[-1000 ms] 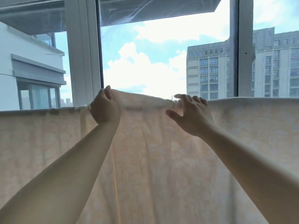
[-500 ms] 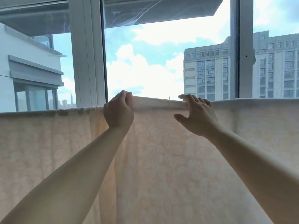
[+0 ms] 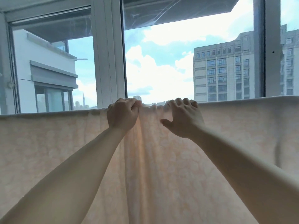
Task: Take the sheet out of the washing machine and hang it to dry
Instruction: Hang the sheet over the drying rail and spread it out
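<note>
At the far left a white neighbouring building (image 3: 47, 65) with a grey roller-shutter box shows through the glass, and in front of it a pale peach, faintly patterned sheet (image 3: 48, 151) hangs across the whole width of the view, its top edge folded over a horizontal support that is itself hidden under the cloth. The sheet lies fairly smooth on the left stretch. Moving inward, a thick white window mullion (image 3: 108, 54) rises behind the sheet, and just to its right the left hand (image 3: 122, 114) is closed into a fist on the sheet's top edge, fingers curled over the fold and gripping a bunch of fabric. Between the two hands the top edge is gathered into small ruffles, and vertical pleats run down from there through the middle of the cloth. Just beside that gathered patch the right hand (image 3: 183, 118) rests on the top edge with its fingers bent and hooked over the fold, knuckles up, while the thumb sticks out to the left, apart from the fingers, against the front of the sheet; whether the fingertips pinch cloth behind the fold cannot be told. Both bare forearms reach up from the bottom corners. Behind, cloudy blue sky fills the middle pane, then a tall grey apartment block (image 3: 224, 71) stands to the right, partly cut by a second window post (image 3: 272, 46), below which the sheet hangs flat again.
</note>
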